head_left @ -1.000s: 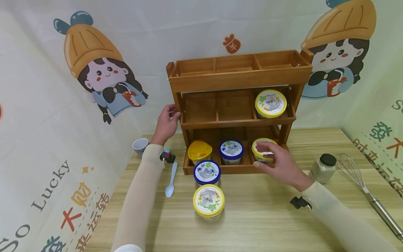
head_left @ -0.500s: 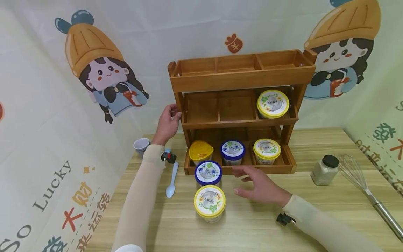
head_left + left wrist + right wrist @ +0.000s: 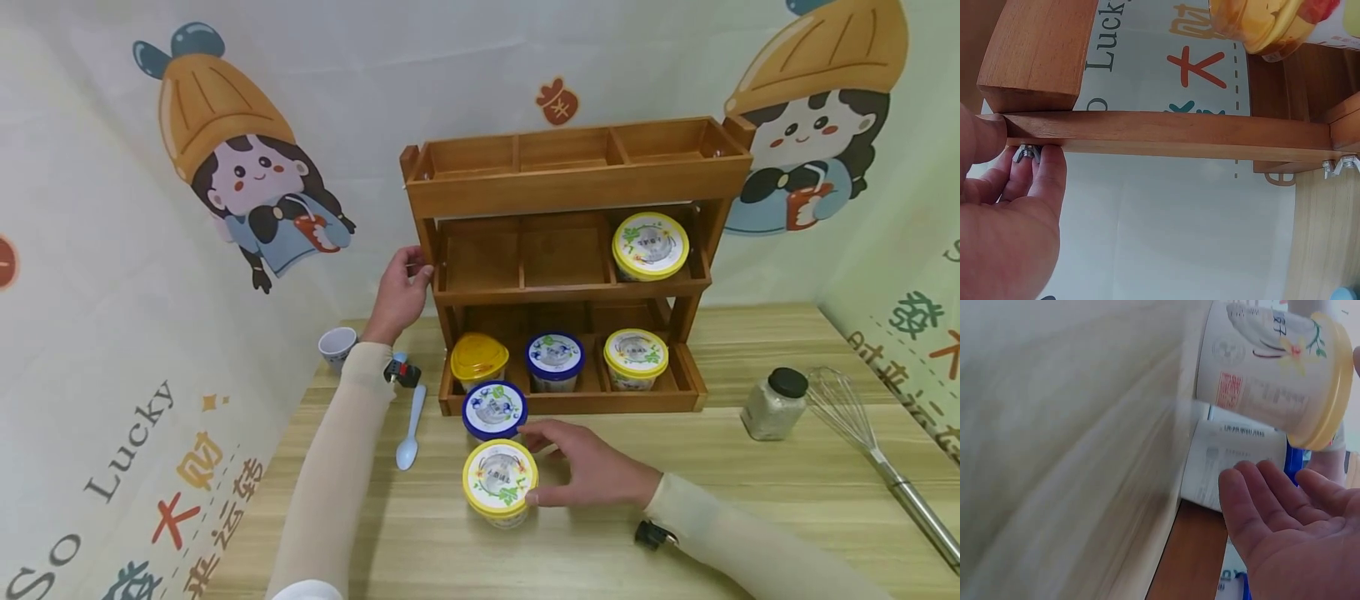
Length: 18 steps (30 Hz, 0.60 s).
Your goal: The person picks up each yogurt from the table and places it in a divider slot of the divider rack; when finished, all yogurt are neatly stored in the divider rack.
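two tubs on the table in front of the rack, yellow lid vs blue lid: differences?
The yellow-lidded tub has a yellow rim; the blue-lidded tub has a dark blue one. The yellow-lidded tub stands nearer the person, the blue-lidded tub just before the wooden rack. The right hand reaches around the yellow-lidded tub; nothing holds the blue-lidded tub. Both stand upright, lids on.

Two cups (image 3: 498,446) stand before the rack (image 3: 573,267); whisk (image 3: 877,454) lies right.

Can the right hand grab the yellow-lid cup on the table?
Probably yes. The right hand is already right beside the yellow-lid cup, with its fingers spread at the cup's side and nothing between them. The blue-lid cup stands just behind it but doesn't block that side.
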Tool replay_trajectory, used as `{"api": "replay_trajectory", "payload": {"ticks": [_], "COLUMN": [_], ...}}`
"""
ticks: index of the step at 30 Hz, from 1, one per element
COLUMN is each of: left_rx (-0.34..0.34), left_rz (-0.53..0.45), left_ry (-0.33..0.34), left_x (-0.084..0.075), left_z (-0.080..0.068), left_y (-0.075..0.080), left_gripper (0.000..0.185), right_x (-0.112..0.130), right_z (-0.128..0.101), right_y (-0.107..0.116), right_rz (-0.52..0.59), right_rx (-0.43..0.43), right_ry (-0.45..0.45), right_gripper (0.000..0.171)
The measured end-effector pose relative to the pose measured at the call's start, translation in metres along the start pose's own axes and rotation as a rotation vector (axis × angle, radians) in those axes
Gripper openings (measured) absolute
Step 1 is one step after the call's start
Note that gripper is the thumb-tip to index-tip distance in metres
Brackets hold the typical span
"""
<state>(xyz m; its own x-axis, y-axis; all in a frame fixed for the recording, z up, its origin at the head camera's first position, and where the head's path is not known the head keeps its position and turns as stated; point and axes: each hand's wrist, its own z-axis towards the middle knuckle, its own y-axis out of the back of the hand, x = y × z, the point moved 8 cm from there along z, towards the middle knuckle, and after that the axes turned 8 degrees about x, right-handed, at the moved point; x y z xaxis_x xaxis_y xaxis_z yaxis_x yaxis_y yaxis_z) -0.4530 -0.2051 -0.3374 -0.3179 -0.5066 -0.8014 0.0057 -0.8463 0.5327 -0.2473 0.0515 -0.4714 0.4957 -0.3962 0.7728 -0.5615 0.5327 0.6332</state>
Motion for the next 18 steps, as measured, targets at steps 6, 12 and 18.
{"api": "replay_trajectory", "payload": {"ticks": [6,12,18], "left_rx": [0.001,0.001,0.001], "left_rz": [0.006,-0.002,0.000], "left_ry": [0.011,0.010,0.009], "left_x": [0.001,0.004,0.003], "left_z": [0.001,0.001,0.001], "left_y": [0.000,0.000,0.000], "left_gripper": [0.043,0.043,0.044], "right_x": [0.004,0.007,0.012], "right_z": [0.006,0.013,0.011], "right_y": [-0.013,-0.020,-0.018], "right_rz": [0.005,-0.012,0.021], "right_rx": [0.056,0.072,0.059], "right_ry": [0.013,0.011,-0.012], "right_gripper": [0.092,0.096,0.097]}}
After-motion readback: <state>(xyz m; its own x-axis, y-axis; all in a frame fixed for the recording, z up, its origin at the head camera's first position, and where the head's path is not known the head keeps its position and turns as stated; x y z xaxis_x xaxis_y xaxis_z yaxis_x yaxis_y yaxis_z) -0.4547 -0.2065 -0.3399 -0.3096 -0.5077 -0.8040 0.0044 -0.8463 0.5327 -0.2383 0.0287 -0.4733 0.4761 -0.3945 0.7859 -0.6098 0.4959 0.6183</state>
